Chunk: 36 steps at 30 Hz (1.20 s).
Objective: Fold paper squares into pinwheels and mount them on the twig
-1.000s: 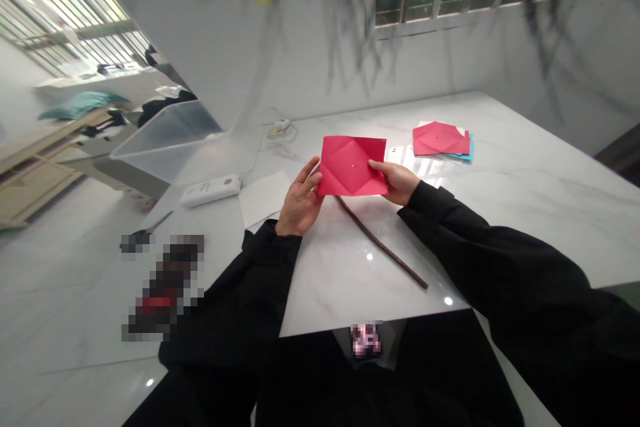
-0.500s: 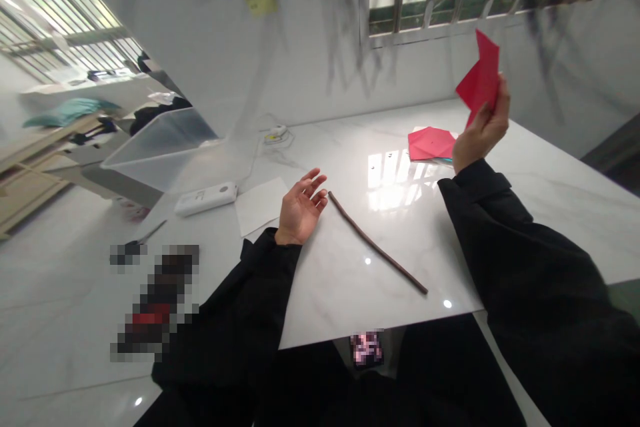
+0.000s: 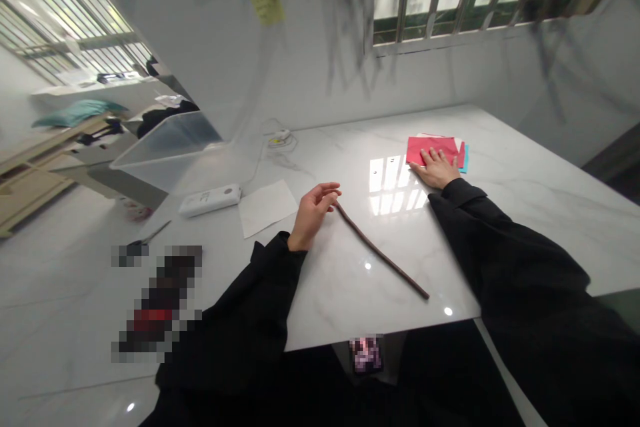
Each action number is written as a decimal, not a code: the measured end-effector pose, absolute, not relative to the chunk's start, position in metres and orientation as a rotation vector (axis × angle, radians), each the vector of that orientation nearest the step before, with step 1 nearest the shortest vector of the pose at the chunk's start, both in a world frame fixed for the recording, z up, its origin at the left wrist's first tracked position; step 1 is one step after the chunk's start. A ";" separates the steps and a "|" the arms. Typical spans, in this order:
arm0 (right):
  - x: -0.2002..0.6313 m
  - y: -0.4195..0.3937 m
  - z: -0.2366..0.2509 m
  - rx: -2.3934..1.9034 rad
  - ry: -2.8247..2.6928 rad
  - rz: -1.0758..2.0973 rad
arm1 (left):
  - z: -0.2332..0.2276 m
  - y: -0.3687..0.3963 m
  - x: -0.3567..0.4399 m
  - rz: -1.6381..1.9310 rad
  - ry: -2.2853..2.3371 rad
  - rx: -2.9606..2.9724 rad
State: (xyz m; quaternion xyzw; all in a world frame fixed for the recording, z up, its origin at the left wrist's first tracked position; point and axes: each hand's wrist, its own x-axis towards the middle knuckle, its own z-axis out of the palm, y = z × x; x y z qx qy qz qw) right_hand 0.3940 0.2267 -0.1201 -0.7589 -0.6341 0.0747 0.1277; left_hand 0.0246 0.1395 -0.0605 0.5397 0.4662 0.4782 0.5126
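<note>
My left hand [image 3: 314,208] rests on the white marble table [image 3: 500,187], its curled fingertips pinching the upper end of a long thin brown stick [image 3: 383,253]. The stick lies flat and runs diagonally toward the table's front edge. My right hand [image 3: 438,167] lies palm down, fingers spread, on the near edge of a small stack of red paper [image 3: 434,147]. A strip of blue sheet shows at the stack's right side. The folded red sheet lies on that stack.
A white sheet of paper [image 3: 267,205] lies left of my left hand, with a white rectangular device [image 3: 210,199] beyond it. A clear plastic bin [image 3: 167,147] stands at the back left. Scissors [image 3: 145,240] lie near the left edge. A cable and small plug [image 3: 280,139] sit by the wall.
My right hand lifted the folded red sheet up and to the right, then brought it down onto the red stack and flattened on it. My left hand let go and curled onto the stick's end.
</note>
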 end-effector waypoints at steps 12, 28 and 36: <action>0.356 0.211 -0.090 -1.886 -1.578 -0.107 | -0.079 0.162 -0.015 0.921 1.912 2.179; 0.253 0.183 -0.098 -1.082 -1.920 0.303 | -0.090 0.176 -0.030 1.029 1.747 2.070; 0.256 0.179 -0.090 -1.080 -1.850 0.363 | -0.076 0.174 -0.025 1.339 1.653 1.712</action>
